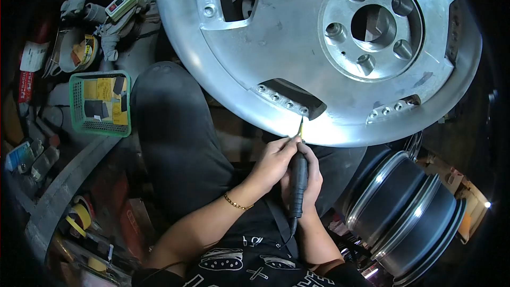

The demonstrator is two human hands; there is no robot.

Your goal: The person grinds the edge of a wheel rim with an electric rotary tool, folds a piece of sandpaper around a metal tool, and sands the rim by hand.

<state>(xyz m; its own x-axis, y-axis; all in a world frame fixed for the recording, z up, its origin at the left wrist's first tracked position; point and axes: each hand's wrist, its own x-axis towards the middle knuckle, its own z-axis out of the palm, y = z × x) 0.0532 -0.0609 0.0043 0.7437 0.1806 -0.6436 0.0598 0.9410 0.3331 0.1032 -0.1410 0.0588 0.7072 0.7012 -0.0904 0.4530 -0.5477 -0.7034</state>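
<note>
A large bare-metal wheel disc [287, 32] fills the upper part of the view, with a bored hub, several bolt holes and cut-out windows edged with small holes. Both hands are closed on a slim black corded rotary tool [298, 186]. My right hand [314, 178] wraps its body from the right. Higher up, my left hand [276, 162] pinches at its front end, a gold chain bracelet on the wrist. The tool's thin tip reaches the edge of the lower window, right by the last small hole. Bright light glares on the rim there.
A green plastic basket [74, 106] with sandpaper pieces stands left of my knee [170, 106]. Behind it are a round tub [66, 50] and a switch box [120, 5] on cables. Wheel barrels [404, 207] lie at lower right. A yellow tape roll [81, 218] sits lower left.
</note>
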